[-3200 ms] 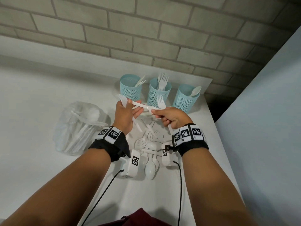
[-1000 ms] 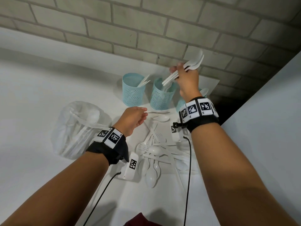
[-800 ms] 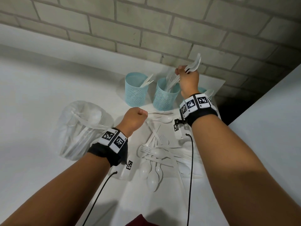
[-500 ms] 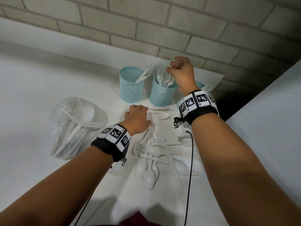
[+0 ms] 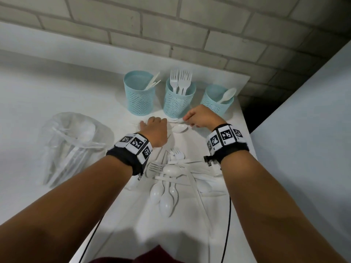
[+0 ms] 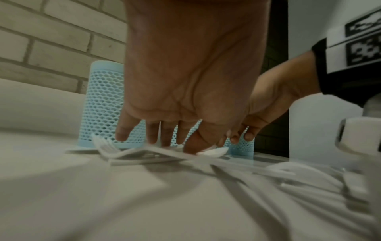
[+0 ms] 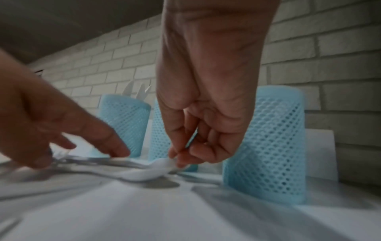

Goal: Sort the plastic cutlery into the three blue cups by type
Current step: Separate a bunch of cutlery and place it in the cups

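Three blue mesh cups stand at the back of the white table (image 5: pixel 47 95): the left cup (image 5: pixel 139 93) holds knives, the middle cup (image 5: pixel 179 100) forks, the right cup (image 5: pixel 218 101) one spoon. In front of them my left hand (image 5: pixel 150 123) presses straight fingers (image 6: pixel 152 135) down on a fork (image 6: pixel 107 149) and other loose pieces. My right hand (image 5: pixel 187 118) pinches the bowl of a white spoon (image 7: pixel 163 163) between thumb and forefinger, low on the table. A second spoon (image 5: pixel 179 128) lies between the hands. A pile of mixed cutlery (image 5: pixel 171 175) lies nearer me.
A clear plastic bag (image 5: pixel 74 145) with more cutlery lies at the left. The table's right edge (image 5: pixel 245 133) runs just beside the right cup, with a dark gap and a pale wall (image 5: pixel 303 130) beyond. A brick wall stands behind the cups.
My right hand let the forks go into the middle cup, then came down to the table and pinched a spoon. My left hand moved forward and lowered onto the loose cutlery.
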Demonstrator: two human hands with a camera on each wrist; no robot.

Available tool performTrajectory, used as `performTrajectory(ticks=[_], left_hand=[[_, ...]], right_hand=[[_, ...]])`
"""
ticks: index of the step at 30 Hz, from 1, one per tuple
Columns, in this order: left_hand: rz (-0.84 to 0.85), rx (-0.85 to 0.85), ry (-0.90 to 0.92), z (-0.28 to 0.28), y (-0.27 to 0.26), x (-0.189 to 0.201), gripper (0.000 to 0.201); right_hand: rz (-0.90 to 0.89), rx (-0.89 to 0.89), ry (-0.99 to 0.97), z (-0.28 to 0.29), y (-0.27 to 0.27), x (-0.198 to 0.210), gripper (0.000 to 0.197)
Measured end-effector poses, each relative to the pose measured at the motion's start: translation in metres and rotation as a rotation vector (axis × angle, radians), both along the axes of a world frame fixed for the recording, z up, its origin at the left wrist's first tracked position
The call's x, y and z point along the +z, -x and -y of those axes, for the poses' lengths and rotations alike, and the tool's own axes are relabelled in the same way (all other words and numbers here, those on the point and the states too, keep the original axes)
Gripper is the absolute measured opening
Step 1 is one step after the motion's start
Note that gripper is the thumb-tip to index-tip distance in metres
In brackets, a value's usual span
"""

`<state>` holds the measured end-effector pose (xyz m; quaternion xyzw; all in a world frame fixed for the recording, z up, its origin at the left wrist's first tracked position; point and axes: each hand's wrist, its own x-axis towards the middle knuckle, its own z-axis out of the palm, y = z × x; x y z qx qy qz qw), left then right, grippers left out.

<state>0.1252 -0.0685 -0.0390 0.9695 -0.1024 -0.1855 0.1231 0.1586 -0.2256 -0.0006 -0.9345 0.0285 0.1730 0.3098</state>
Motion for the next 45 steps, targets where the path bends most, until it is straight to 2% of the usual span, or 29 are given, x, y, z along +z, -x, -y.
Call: performTrajectory(ticks=[4,7,10,17,23,26,28,35,36,40,43,45], left_hand=[[0.048,0.006,-0.027,0.000,0.000,0.000,0.054],[0.033,0.026,-0.033,0.000,0.000,0.000,0.043],[0.044,0.014,-0.068,-0.001,0.002,-0.002,0.040],[0.007,-0.075,-0.168,-0.006,0.005,-0.003,0.037],[0.040,-0.204,-0.173,-0.005,0.013,0.002,0.031],[0.029,-0.234,-0.183,-0.004,0.021,0.001,0.033],[0.026,-0.243,-0.202,-0.005,0.026,0.001,0.035],[0.110,-0.257,-0.170,-0.010,0.040,-0.003,0.029],[0.115,-0.258,-0.157,-0.010,0.042,-0.002,0.030],[0.100,-0.273,-0.120,-0.012,0.049,-0.001,0.030],[0.066,-0.263,-0.097,-0.014,0.055,-0.002,0.029],[0.060,-0.248,-0.086,-0.015,0.058,-0.004,0.030]], right_hand=[[0.115,0.027,0.257,-0.004,-0.005,-0.018,0.028],[0.228,0.028,0.288,-0.006,-0.005,-0.030,0.026],[0.209,0.071,0.297,-0.005,-0.004,-0.036,0.031],[0.146,0.136,0.403,0.009,0.006,-0.033,0.022],[0.088,0.144,0.482,0.014,0.028,-0.035,0.015],[0.081,0.144,0.454,0.016,0.039,-0.033,0.028],[0.104,0.189,0.475,0.017,0.049,-0.032,0.032],[0.132,0.405,0.656,0.023,0.073,-0.026,0.008],[0.146,0.415,0.671,0.024,0.076,-0.027,0.016],[0.204,0.406,0.681,0.029,0.086,-0.034,0.028],[0.214,0.367,0.585,0.033,0.091,-0.038,0.024],[0.187,0.345,0.494,0.036,0.093,-0.037,0.029]])
